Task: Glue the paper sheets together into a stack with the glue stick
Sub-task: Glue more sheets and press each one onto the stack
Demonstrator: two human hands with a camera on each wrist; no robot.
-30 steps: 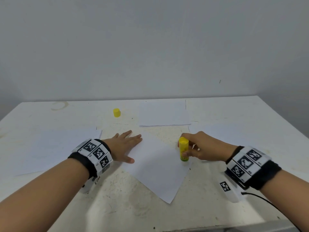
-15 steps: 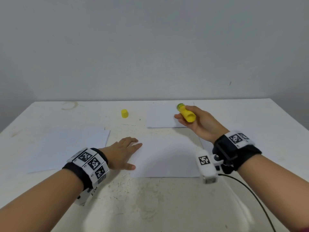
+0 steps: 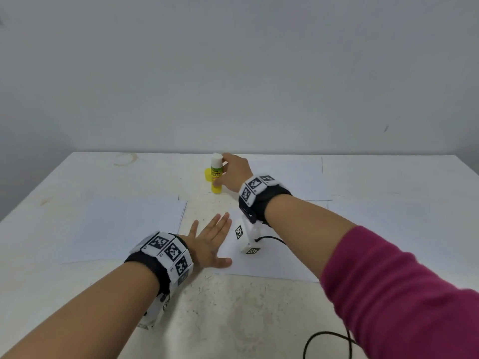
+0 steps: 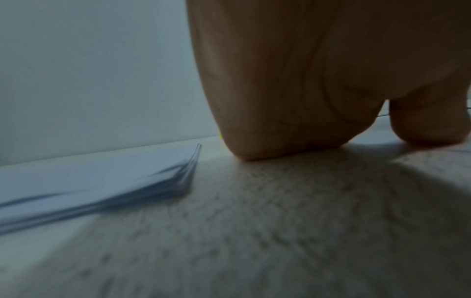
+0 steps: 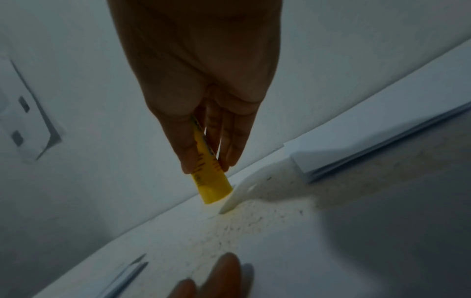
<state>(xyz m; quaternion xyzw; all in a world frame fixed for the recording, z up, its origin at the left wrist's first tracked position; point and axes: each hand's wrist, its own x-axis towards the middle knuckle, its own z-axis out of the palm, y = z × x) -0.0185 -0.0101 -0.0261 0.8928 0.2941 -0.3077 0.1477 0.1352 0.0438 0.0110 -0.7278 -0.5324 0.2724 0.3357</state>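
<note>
With the right hand gripping the uncapped glue stick upright on the table beside its cap, the left hand lies flat, fingers spread, on 1 sheet; stacking appears unfinished.

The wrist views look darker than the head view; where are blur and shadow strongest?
Left wrist view: dim, the stack of white paper sheets is smeared, and the left hand casts a broad shadow. Right wrist view: dim, the right hand is backlit, the yellow glue stick fairly sharp. Head view: evenly lit, edges bowed.
</note>
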